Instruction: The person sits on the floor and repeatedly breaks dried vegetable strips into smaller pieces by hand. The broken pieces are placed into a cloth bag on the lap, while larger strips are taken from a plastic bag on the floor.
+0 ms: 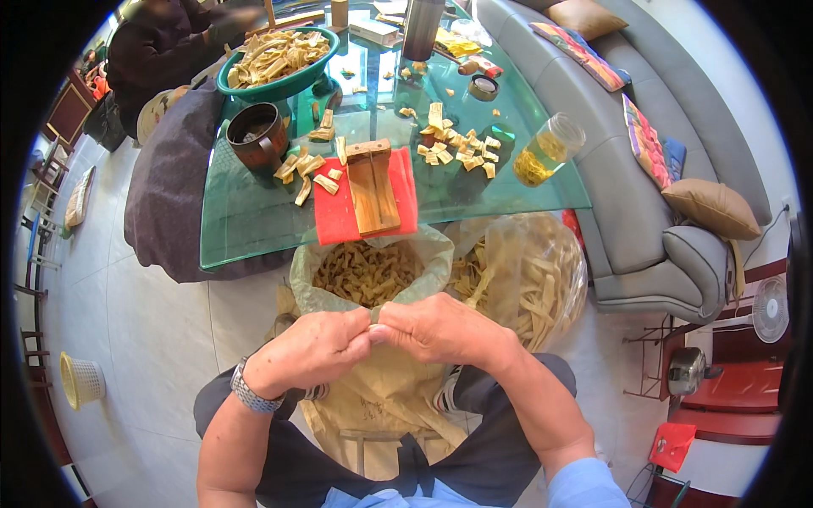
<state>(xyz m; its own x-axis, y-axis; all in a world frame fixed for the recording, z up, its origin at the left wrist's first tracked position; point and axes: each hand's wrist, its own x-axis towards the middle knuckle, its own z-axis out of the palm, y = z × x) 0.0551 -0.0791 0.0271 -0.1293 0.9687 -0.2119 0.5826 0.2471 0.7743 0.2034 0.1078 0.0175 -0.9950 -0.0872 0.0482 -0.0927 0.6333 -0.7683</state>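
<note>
My left hand, with a metal watch on its wrist, and my right hand meet in front of me. Between their closed fingertips is a small pale strip, mostly hidden; it looks like the dried yellowish pieces around. Just beyond my fingers stands an open plastic-lined sack of short brown dried pieces. To its right is a clear plastic bag of long dried strips. On the table edge, a small wooden block with a crosspiece lies on a red cloth.
The glass table bears a green basin of dried strips, a dark mug, cut pieces, a glass jar and a tumbler. A grey sofa stands right. Another person sits at the far left.
</note>
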